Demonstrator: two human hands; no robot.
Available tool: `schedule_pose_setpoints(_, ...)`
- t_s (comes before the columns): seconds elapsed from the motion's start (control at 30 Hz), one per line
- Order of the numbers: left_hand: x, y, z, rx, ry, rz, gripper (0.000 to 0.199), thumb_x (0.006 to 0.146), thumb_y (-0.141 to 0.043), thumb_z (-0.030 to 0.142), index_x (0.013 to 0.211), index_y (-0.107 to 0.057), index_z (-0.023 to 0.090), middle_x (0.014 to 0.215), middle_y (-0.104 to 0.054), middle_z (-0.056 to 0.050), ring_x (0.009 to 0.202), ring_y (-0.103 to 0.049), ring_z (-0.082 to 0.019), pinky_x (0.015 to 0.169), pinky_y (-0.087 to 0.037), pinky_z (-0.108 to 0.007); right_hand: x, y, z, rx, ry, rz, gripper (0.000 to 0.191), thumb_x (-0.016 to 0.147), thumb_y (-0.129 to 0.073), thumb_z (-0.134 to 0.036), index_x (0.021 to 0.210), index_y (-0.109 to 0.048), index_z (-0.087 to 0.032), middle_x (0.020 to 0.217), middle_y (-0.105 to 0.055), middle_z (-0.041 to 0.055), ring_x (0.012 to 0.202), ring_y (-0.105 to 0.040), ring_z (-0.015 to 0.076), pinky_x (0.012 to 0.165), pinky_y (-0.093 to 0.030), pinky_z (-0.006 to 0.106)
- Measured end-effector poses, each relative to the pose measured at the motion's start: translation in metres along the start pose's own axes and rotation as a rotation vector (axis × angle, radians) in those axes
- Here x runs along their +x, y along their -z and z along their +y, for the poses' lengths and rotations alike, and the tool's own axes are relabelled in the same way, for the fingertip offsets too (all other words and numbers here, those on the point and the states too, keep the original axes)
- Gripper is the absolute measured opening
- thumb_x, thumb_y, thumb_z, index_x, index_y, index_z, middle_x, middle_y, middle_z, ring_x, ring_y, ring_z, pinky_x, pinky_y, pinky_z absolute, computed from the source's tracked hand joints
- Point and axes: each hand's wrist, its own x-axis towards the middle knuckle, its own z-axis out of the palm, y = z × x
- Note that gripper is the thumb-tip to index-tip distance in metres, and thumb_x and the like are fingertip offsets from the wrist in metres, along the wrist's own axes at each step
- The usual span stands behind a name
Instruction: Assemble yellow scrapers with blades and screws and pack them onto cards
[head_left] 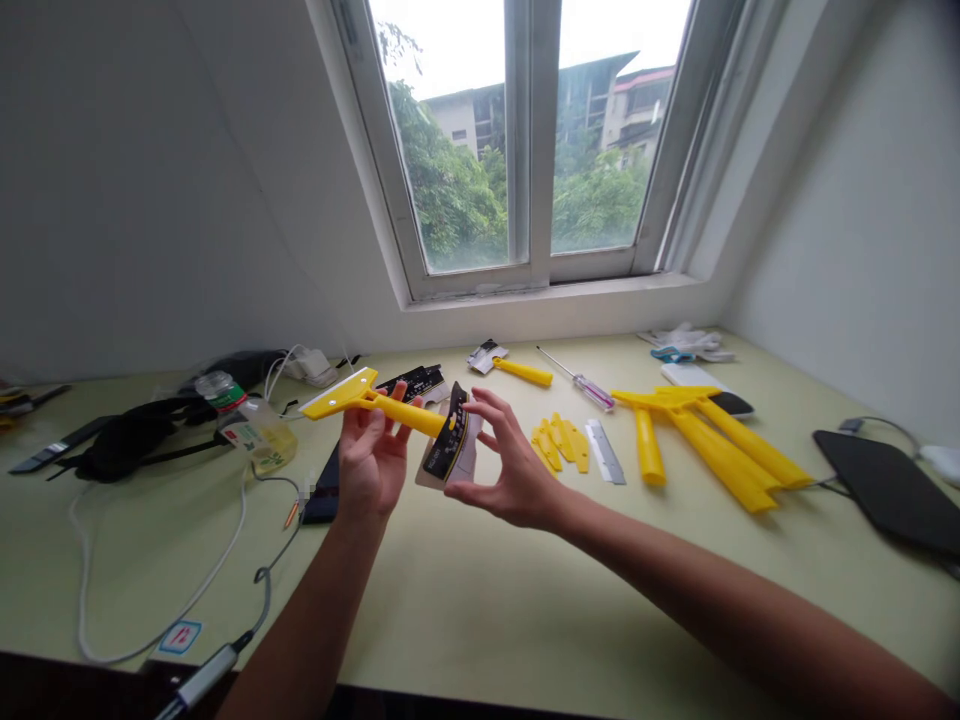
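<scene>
My left hand (pixel 373 455) is closed round the neck of a yellow scraper (pixel 409 413), whose wide blade head points left. A folded black and white cardboard sleeve (pixel 448 445) sits around the end of the scraper's handle. With thumb and fingers, my right hand (pixel 510 465) grips this sleeve from its right side. Both hands are raised over the near middle of the table. Beyond them lie more black printed cards (pixel 420 383) and another yellow scraper (pixel 525 372) with a card on its head.
Right of my hands lie small yellow plates (pixel 571 445), metal blades (pixel 604 452), a screwdriver (pixel 589 388) and several yellow scraper parts (pixel 705 440). A phone (pixel 889 485) rests far right. A bottle (pixel 255 430), black straps (pixel 139 430) and a white cable (pixel 84 580) occupy the left.
</scene>
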Motion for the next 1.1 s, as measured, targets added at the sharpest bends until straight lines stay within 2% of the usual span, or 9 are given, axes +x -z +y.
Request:
schedule_pose_setpoints(0.2,-0.009,-0.005,-0.006,0.091,0.171,-0.098,0.019,0.08,-0.07,0.021,0.099,-0.067,0.023,0.122,-0.065,-0.006,0.127,-0.051,-0.029,0.102,-0.046,-0.045,0.002,0.0,0.0,-0.151,0.117,0.064,0.089,0.069,-0.078,-0.043,0.141,-0.027,-0.029,0.155,-0.017,0.0136,0.145,-0.018,0.028,0.116,-0.028,0.05)
schedule_pose_setpoints(0.3,-0.01,-0.005,-0.01,0.117,0.15,-0.143,0.02,0.078,-0.073,0.018,0.097,-0.067,0.02,0.119,-0.066,-0.008,0.128,-0.05,-0.031,0.1,-0.048,-0.043,0.007,0.009,-0.003,-0.206,0.072,0.055,0.09,0.067,-0.078,-0.048,0.14,-0.03,-0.028,0.154,-0.02,0.0144,0.143,-0.024,0.0286,0.114,-0.033,0.048)
schedule_pose_setpoints(0.4,-0.011,-0.004,-0.014,0.101,0.22,-0.198,0.024,0.08,-0.071,0.017,0.103,-0.066,0.021,0.12,-0.066,-0.007,0.121,-0.057,-0.028,0.094,-0.053,-0.041,0.011,0.018,-0.009,-0.17,0.026,0.006,0.08,0.068,-0.077,-0.048,0.135,-0.038,-0.028,0.153,-0.024,0.0126,0.141,-0.03,0.0286,0.111,-0.037,0.048)
schedule_pose_setpoints(0.5,-0.013,-0.005,-0.016,0.081,0.27,-0.217,0.029,0.081,-0.069,0.016,0.11,-0.064,0.023,0.12,-0.065,-0.006,0.111,-0.062,-0.023,0.085,-0.057,-0.035,0.015,0.028,-0.01,0.001,-0.088,-0.001,0.064,0.075,-0.073,-0.043,0.131,-0.043,-0.031,0.153,-0.025,0.009,0.139,-0.033,0.0266,0.105,-0.045,0.046)
schedule_pose_setpoints(0.6,-0.013,-0.003,-0.016,0.088,0.278,-0.226,0.029,0.082,-0.068,0.017,0.111,-0.064,0.022,0.115,-0.067,-0.006,0.105,-0.064,-0.022,0.077,-0.059,-0.031,0.019,0.043,-0.002,0.234,-0.244,-0.092,0.067,0.077,-0.071,-0.04,0.134,-0.038,-0.032,0.149,-0.032,0.0088,0.133,-0.042,0.025,0.095,-0.053,0.041)
schedule_pose_setpoints(0.7,-0.013,-0.002,-0.016,0.128,0.316,-0.28,0.027,0.082,-0.068,0.019,0.109,-0.065,0.019,0.113,-0.067,-0.009,0.104,-0.064,-0.023,0.073,-0.058,-0.03,0.023,0.055,0.009,0.39,-0.408,-0.342,0.063,0.076,-0.073,-0.041,0.13,-0.043,-0.027,0.121,-0.059,0.0087,0.105,-0.063,0.0221,0.083,-0.056,0.039)
schedule_pose_setpoints(0.8,-0.014,-0.002,-0.015,0.169,0.321,-0.315,0.028,0.08,-0.071,0.022,0.107,-0.066,0.016,0.121,-0.064,-0.013,0.104,-0.064,-0.025,0.075,-0.056,-0.031,0.022,0.054,0.015,0.515,-0.51,-0.465,0.049,0.075,-0.074,-0.04,0.113,-0.05,-0.022,0.086,-0.067,0.0012,0.08,-0.067,0.0173,0.07,-0.055,0.032)
schedule_pose_setpoints(0.93,-0.013,-0.002,-0.011,0.179,0.284,-0.306,0.032,0.073,-0.078,0.023,0.102,-0.068,0.015,0.118,-0.066,-0.015,0.106,-0.064,-0.028,0.09,-0.05,-0.037,0.017,0.042,0.014,0.64,-0.475,-0.366,0.039,0.074,-0.076,-0.037,0.093,-0.046,-0.021,0.088,-0.069,0.0013,0.082,-0.067,0.0164,0.072,-0.054,0.032)
schedule_pose_setpoints(1.1,-0.008,0.002,-0.002,0.194,0.248,-0.341,0.027,0.073,-0.077,0.022,0.098,-0.069,0.014,0.112,-0.068,-0.014,0.11,-0.061,-0.029,0.097,-0.046,-0.042,0.013,0.034,0.008,0.708,-0.475,-0.285,0.036,0.077,-0.074,-0.036,0.091,-0.044,-0.021,0.091,-0.069,0.0015,0.085,-0.067,0.0155,0.072,-0.052,0.029)
